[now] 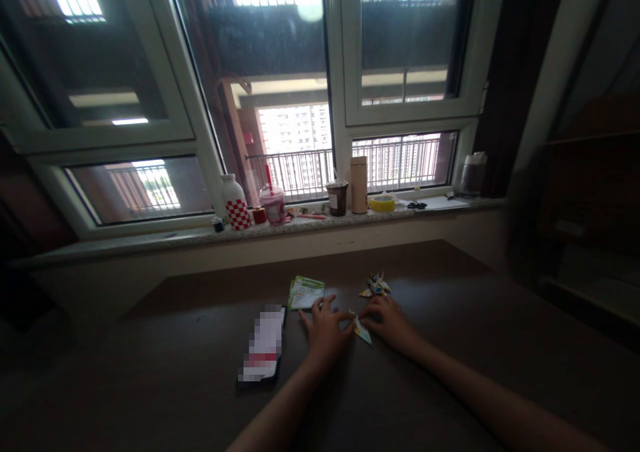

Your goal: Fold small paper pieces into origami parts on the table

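Observation:
A small folded piece of paper (363, 333), white with yellow and blue, is on the dark table between my hands. My left hand (326, 329) pinches its upper left edge between thumb and forefinger, with the other fingers spread. From the right, my right hand (389, 320) closes its fingertips on the top of the same piece. Just beyond my right hand lies a small heap of folded paper pieces (376, 285). Past my left fingertips is a stack of green-and-white printed paper sheets (306, 295). My fingers partly cover the folded paper.
Left of my left hand lies a phone (263, 344), its screen pixelated. Along the windowsill (200, 237) stand a red-checked white bottle (237, 205), a pink drink cup (273, 205), a dark drink cup (337, 199), a tan flask (359, 187) and yellow tape (383, 203).

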The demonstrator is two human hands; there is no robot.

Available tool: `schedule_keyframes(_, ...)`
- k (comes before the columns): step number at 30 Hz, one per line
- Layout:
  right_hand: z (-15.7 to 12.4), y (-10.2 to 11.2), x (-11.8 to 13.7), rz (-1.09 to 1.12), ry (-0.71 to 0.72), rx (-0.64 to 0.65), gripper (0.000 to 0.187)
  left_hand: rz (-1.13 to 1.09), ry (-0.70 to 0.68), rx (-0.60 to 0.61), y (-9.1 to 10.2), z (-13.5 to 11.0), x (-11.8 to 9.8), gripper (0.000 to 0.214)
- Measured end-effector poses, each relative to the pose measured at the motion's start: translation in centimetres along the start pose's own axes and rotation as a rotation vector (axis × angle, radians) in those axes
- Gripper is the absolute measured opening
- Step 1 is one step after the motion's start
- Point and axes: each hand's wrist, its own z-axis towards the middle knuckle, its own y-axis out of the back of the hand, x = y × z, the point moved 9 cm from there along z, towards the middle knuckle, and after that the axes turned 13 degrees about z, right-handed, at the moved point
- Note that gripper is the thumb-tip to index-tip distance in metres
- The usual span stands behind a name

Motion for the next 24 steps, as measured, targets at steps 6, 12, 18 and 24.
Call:
schedule_keyframes(6,0.46,-0.18,-0.97,0.013,-0.088,-0.044,0.017,0.035,0.018,0.021,-0.14,-0.03,-0.25,0.02)
schedule_keyframes(12,0.46,-0.06,-1.14,-0.009,-0.125,-0.066,0.018,0.06,0.044,0.07,0.05,-0.16,-0.41,0.025)
schedule_keyframes(18,0.44,-0.03,-0.75,-0.023,-0.142,-0.045,0.012,0.035,0.02,0.067,-0.1,0.16,-0.55,0.022)
schedule_keyframes(24,0.44,-0.02,-0.56,-0.028,-0.101,-0.038,0.014,0.057,-0.001,0.059,-0.22,0.16,-0.72,0.022)
